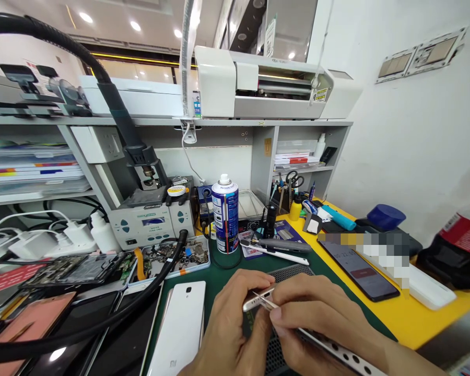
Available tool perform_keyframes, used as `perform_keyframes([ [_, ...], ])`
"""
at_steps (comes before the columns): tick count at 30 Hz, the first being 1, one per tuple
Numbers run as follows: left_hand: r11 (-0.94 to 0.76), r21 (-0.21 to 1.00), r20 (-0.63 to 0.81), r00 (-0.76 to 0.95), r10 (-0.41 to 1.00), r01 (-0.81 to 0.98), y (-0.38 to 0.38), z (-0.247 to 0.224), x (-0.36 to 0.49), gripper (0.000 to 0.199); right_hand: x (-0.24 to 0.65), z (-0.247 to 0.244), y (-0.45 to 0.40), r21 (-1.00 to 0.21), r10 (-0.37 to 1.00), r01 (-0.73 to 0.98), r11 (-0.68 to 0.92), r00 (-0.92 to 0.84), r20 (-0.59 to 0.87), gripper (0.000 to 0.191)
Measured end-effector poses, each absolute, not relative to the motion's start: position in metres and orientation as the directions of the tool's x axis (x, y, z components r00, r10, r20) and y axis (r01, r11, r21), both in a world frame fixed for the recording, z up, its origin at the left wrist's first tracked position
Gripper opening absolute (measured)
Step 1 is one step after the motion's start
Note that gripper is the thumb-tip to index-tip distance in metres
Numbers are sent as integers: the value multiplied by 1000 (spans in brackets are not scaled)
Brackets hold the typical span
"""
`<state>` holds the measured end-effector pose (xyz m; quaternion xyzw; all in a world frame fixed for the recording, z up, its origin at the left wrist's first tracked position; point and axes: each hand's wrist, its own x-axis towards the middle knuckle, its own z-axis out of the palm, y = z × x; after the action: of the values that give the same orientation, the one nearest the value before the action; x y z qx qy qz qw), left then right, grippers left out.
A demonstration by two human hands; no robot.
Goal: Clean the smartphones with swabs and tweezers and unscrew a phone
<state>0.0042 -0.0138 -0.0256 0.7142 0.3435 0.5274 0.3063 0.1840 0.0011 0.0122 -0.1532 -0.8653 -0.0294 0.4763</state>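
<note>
My left hand (235, 324) is wrapped round a small white phone (251, 303), whose end edge with small holes faces up between the fingers. My right hand (313, 313) pinches metal tweezers (337, 351) with round holes along the handle. The fine tips of the tweezers are at the phone's end edge; whether they touch it is too small to tell. Both hands are close together above a dark perforated mat (293, 274). Most of the phone is hidden by my fingers.
A white phone (178, 329) lies left of my hands, beside a black hose (141, 308). A blue spray can (225, 214) stands behind them. Further right are a lit phone (358, 269), a white box (426, 284) and a bottle (454, 250). A grey soldering station (151, 224) stands back left.
</note>
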Motion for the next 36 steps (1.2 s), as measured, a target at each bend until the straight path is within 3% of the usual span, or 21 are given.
perform_keyframes([
  [22,-605,771,558,245,793,200,-13,-28,2,20,180,10,-2,-136,265,294,946,-462,846,25],
  [36,-612,771,569,242,786,175,-11,-27,3,19,182,12,0,-101,237,285,953,-497,835,27],
])
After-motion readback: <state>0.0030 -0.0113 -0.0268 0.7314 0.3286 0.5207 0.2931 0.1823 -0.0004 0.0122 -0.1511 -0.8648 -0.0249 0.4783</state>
